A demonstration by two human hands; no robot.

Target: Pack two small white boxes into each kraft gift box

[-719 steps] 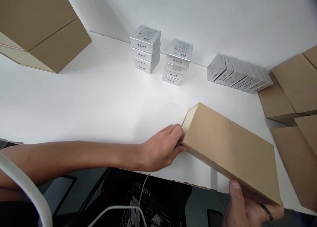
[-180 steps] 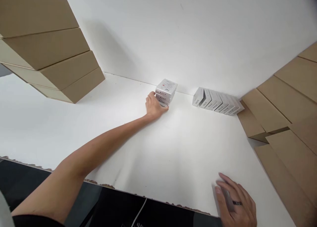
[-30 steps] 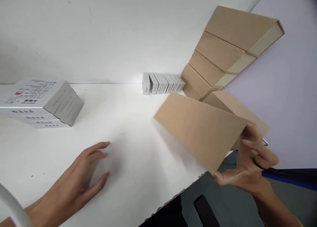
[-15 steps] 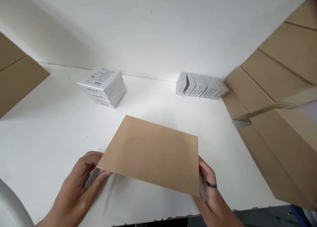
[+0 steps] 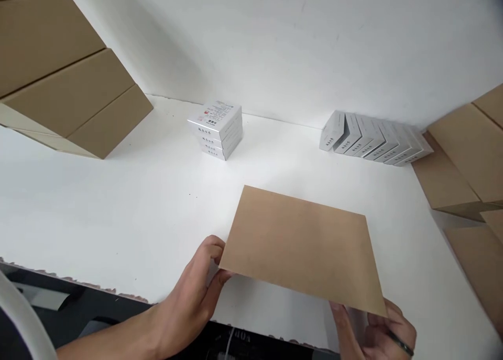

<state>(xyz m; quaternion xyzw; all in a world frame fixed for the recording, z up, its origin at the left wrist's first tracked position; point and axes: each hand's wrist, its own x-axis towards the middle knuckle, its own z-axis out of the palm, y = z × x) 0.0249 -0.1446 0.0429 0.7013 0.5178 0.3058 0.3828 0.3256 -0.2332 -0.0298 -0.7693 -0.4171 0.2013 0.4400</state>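
A flat brown cardboard panel (image 5: 302, 247) is held tilted above the white table, its plain face toward me. Whether it is a single sheet or the top of a box cannot be made out, as its underside is hidden. My left hand (image 5: 200, 281) grips its near left corner, fingers curled behind the edge and thumb below. At the near right corner, my right hand (image 5: 377, 331) is closed on it with the thumb under the near edge; a dark ring is on one finger. Some fingertips of both hands are behind the cardboard.
Beyond the cardboard stands a stack of small white printed boxes (image 5: 220, 129). A row of similar white boxes (image 5: 377, 140) leans near the wall at right. Large brown cartons (image 5: 70, 77) rise at left, and more cartons (image 5: 467, 155) at right. The table's rough front edge (image 5: 129, 297) runs below.
My view has swung left, so the boxes and cardboard appear farther right. My right hand has shifted from the cardboard's right side toward its near corner. The left grip stays the same.
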